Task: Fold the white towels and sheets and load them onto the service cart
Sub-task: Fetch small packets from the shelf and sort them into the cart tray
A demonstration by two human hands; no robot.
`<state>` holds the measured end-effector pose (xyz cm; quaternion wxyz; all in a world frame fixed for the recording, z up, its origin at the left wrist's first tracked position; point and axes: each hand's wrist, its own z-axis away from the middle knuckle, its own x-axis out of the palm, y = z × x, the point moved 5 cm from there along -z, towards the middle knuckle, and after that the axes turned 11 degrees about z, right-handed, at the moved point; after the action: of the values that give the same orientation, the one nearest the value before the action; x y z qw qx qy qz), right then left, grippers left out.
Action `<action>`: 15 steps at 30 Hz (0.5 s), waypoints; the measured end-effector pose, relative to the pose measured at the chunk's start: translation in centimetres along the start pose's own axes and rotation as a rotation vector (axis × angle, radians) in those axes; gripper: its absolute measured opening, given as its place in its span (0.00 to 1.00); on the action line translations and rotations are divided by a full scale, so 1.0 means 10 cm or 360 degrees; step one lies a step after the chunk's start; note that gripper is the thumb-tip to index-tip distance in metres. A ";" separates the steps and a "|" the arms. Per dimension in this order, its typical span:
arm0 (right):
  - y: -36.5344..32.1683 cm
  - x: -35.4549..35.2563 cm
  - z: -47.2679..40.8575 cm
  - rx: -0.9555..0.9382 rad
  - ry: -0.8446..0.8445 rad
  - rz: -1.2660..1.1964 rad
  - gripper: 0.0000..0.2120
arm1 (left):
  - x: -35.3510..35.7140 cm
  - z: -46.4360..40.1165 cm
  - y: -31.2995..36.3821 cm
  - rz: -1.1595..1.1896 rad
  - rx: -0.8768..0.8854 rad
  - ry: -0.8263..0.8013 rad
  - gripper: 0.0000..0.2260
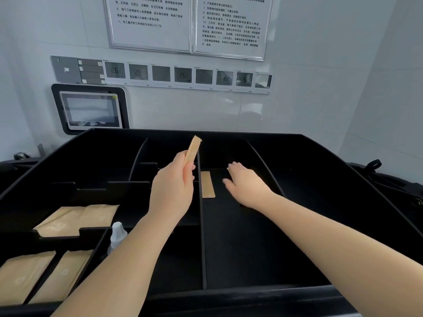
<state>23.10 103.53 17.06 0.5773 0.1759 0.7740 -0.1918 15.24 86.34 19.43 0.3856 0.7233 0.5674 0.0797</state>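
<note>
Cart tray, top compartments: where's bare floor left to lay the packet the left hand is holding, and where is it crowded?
Bare floor: the near half of the compartment right of the long divider, below the flat packet and right hand; also the far-left bays. Crowded: the near-left bays, with brown packets and a white bottle. The left hand pinches the held packet.

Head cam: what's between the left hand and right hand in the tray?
In the head view, a black divider wall runs between the left hand and right hand, and a flat brown paper packet lies just right of it.
</note>
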 end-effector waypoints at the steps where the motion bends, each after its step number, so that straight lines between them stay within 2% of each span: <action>1: -0.09 -0.12 0.08 -0.0043 0.0111 -0.0213 0.25 | -0.01 -0.01 0.03 0.0080 0.0016 0.0019 0.14; 3: -0.31 -0.31 0.27 -0.0136 0.0217 -0.0590 0.22 | -0.02 -0.06 0.12 0.0237 0.0057 0.0060 0.12; 5: -0.49 -0.41 0.42 -0.0205 0.0197 -0.0857 0.18 | 0.02 -0.12 0.23 0.0441 0.0050 0.0032 0.10; 9: -0.58 -0.53 0.56 -0.0124 0.0207 -0.1278 0.09 | 0.13 -0.15 0.40 0.0779 -0.0038 -0.0089 0.09; 11: -0.54 -0.55 0.58 -0.0057 0.0214 -0.1443 0.07 | 0.16 -0.17 0.41 0.0774 -0.0078 -0.0091 0.08; 13: -0.47 -0.53 0.56 -0.0009 0.0242 -0.1481 0.06 | 0.16 -0.17 0.38 0.0615 -0.0098 -0.0096 0.07; 15: -0.35 -0.49 0.48 0.0082 0.0289 -0.1431 0.05 | 0.15 -0.15 0.29 0.0340 -0.0111 -0.0156 0.14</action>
<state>26.72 97.86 20.86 0.3620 -0.1471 0.8159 -0.4261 17.12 88.15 21.83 0.4272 0.7687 0.4643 0.1045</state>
